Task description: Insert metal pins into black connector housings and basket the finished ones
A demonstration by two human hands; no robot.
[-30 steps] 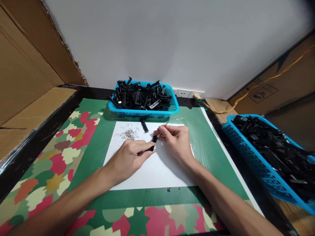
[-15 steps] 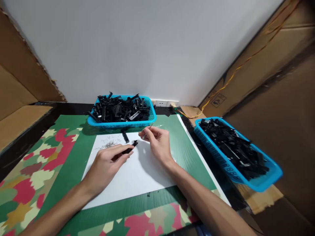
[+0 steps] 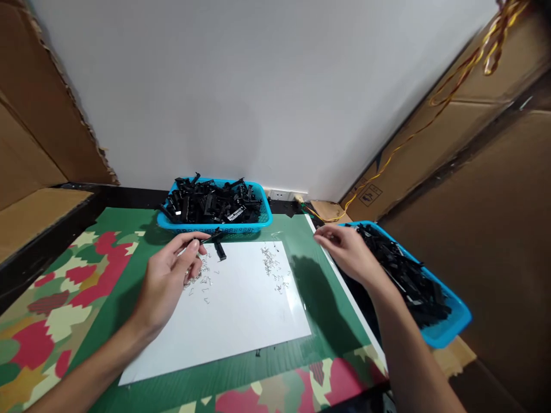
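Observation:
My left hand [image 3: 166, 281], above the left side of the white sheet [image 3: 241, 327], pinches a slim black plastic part [image 3: 210, 237] between thumb and fingers. Just below that part, a second black plastic part [image 3: 220, 251] lies at the sheet's far edge. Tiny thin metal pieces, like bent wires, form a loose pile [image 3: 205, 281] by my left hand and another cluster [image 3: 269, 261] at the sheet's right side. My right hand [image 3: 350, 252] hovers beside the right basket's near corner, its fingers curled together; whatever they may hold is hidden.
A blue basket [image 3: 215, 228] heaped with black plastic parts stands at the back. Another blue basket [image 3: 458, 330], also full of black parts, sits at the right. Cardboard walls [image 3: 486, 212] flank the table. A yellow-brown cable [image 3: 400, 143] runs to a wall socket [image 3: 279, 195].
My right hand has moved right, from over the sheet to beside the right basket. My left hand has shifted left and up, still holding its black part. The wire cluster at the sheet's right is now uncovered.

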